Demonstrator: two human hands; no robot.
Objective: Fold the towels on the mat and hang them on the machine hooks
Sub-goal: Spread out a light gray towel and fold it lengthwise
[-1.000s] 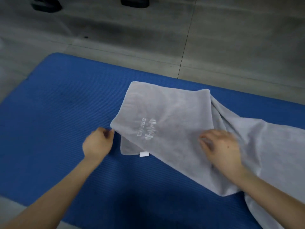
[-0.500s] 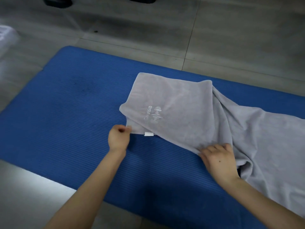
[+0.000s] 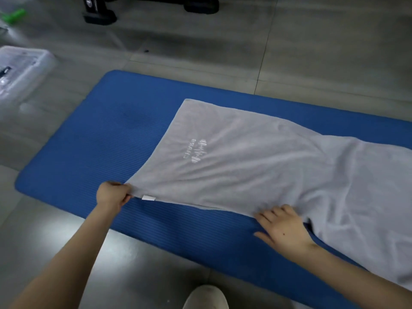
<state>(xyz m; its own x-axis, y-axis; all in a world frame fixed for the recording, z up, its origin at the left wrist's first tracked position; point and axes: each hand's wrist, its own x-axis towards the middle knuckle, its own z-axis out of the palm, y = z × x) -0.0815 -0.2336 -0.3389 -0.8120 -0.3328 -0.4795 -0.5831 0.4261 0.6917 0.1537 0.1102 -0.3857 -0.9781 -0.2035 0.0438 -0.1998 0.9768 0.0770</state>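
The towel [image 3: 267,166] lies on the mat [image 3: 89,152], a bin [image 3: 22,70] far left.

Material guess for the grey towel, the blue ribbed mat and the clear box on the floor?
Grey towel: soft matte fabric, likely microfibre or terry; it creases and drapes, with a stitched-looking logo. Blue ribbed mat: probably foam, matte, with fine parallel ridges and rounded corners. Clear box: translucent plastic, slightly glossy; contents show through faintly.
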